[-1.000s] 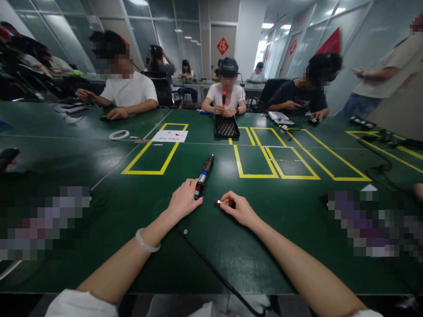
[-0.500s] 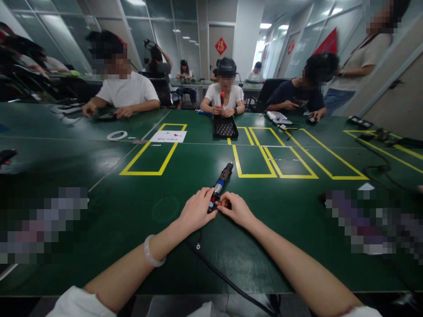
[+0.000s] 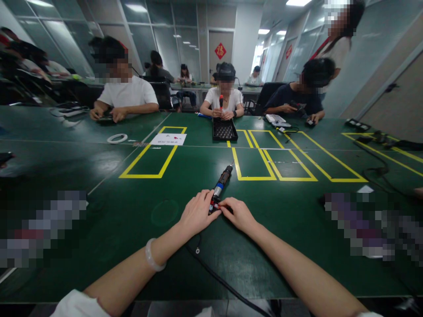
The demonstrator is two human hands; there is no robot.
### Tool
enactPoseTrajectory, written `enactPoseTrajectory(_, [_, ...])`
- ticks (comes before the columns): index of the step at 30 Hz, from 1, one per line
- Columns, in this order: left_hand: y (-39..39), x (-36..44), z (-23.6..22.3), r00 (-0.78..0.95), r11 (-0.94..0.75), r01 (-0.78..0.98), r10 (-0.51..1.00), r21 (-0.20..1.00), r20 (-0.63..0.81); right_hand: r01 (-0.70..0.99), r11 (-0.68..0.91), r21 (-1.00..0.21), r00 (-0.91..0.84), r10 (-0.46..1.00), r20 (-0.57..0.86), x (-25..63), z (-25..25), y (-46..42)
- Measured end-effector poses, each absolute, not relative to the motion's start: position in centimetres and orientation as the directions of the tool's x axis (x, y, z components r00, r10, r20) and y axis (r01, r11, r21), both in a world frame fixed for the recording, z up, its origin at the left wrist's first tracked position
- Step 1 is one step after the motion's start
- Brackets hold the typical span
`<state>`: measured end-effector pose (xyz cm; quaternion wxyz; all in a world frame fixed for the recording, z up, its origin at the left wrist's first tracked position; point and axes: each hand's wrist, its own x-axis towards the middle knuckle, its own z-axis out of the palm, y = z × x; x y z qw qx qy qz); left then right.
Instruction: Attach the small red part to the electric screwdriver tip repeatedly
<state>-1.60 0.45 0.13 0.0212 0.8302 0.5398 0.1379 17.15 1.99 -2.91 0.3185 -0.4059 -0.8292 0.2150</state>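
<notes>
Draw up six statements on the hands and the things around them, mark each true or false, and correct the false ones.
1. The left hand holds the dark tool. True.
2. The tool's thin tip points away from both hands. True.
3. The bracelet is on the right wrist. False: the bracelet is on the left wrist.
4. The white ring lies inside a yellow outline. False: the white ring lies outside the yellow outlines.
5. The person opposite holds a red-topped object. True.
6. The right hand is far from the tool. False: the right hand is at its rear end.
</notes>
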Motion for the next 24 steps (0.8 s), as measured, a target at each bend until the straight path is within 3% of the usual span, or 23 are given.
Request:
enactPoseTrajectory(7, [0.6,-1.1,0.7,0.348,-0.374,0.916,0.921,0.144,0.172,0.545,0.604,-0.582,-0.481,0.794,0.373,17.0,-2.6,1.7])
enactPoseTrajectory(16, [1.6,-2.7,1.0,0.342,-0.356,0.932,0.926,0.071,0.161,0.504,0.574,-0.645,-0.479,0.808,0.343,17.3,-2.3,1.6])
enactPoseTrajectory(24, [5.8,-9.8,1.0,0.121,-0.127,0.991,0.985,0.048,0.124,0.503,0.559,-0.659,-0.486,0.814,0.319,17.7,-1.7,1.6])
